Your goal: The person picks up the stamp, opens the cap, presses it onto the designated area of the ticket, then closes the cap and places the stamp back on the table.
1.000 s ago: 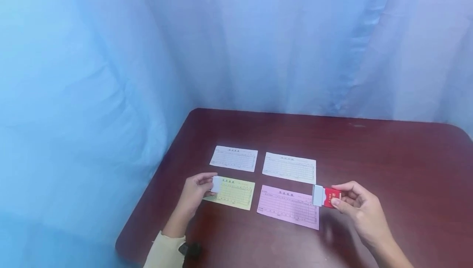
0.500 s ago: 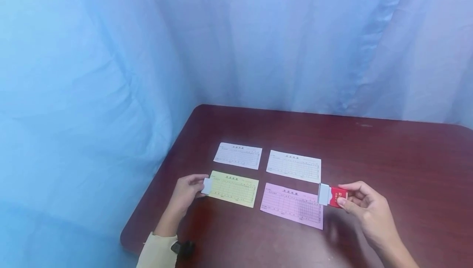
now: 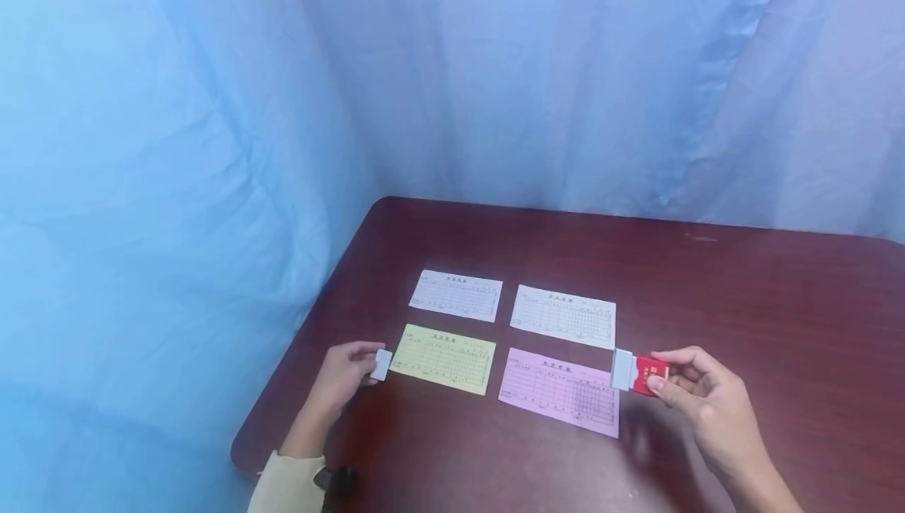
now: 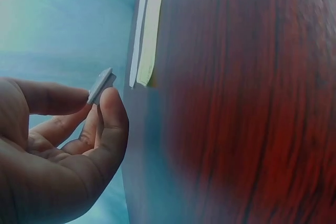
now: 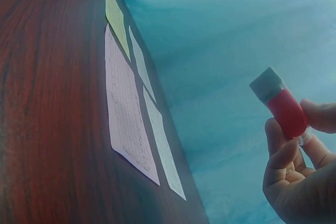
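Note:
My left hand (image 3: 338,375) pinches a small pale grey-white cap (image 3: 382,364) between thumb and fingers, just left of the yellow form. In the left wrist view the cap (image 4: 100,87) looks thin and is held edge-on. On the other side, my right hand (image 3: 714,415) grips a red stamp (image 3: 649,375) by its body, its pale grey head pointing left. That head overlaps the right end of the pink form (image 3: 551,391) in the head view. The right wrist view shows the stamp (image 5: 286,111) held up above the table, thumb on one side and fingers on the other.
Printed paper forms lie in two rows on the dark red-brown table (image 3: 778,301): a white form (image 3: 456,295) and another white form (image 3: 563,316) behind, the yellow form (image 3: 443,360) and the pink one in front. Blue curtains (image 3: 530,81) hang behind and at the left.
My left hand has moved left with the cap, off the yellow form's left end to beside it. The right hand holds the stamp nearly still; the head view has shifted slightly.

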A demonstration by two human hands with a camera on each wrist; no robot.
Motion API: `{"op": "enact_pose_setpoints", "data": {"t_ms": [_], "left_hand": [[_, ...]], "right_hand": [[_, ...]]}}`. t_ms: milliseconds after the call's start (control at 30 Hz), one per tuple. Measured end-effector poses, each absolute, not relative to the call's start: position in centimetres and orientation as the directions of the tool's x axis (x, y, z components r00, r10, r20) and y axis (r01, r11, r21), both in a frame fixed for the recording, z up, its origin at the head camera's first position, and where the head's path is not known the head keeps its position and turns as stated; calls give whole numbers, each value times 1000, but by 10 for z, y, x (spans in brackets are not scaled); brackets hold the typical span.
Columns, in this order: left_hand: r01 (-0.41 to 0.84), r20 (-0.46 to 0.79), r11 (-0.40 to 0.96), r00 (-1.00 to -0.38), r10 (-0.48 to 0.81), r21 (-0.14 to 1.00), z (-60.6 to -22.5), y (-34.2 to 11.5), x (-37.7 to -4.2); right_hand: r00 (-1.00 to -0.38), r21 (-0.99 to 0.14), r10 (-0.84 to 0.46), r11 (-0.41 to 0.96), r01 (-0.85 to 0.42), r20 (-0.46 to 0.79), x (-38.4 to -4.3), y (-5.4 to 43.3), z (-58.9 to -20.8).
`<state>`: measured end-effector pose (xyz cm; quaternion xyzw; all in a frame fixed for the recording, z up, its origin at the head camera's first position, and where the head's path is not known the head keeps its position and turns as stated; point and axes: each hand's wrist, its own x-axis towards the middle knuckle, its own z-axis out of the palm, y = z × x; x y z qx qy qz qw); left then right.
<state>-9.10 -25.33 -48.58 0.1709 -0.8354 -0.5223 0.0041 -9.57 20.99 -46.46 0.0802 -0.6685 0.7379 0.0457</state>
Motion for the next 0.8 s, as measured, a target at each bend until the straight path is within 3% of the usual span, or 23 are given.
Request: {"op": "enact_pose_setpoints", "data": {"t_ms": [800], "left_hand": [[-344, -190, 577, -931, -312, 741, -497, -264, -91]], "right_hand": [[-987, -978, -49, -149, -146, 155, -99, 205, -468]]}}
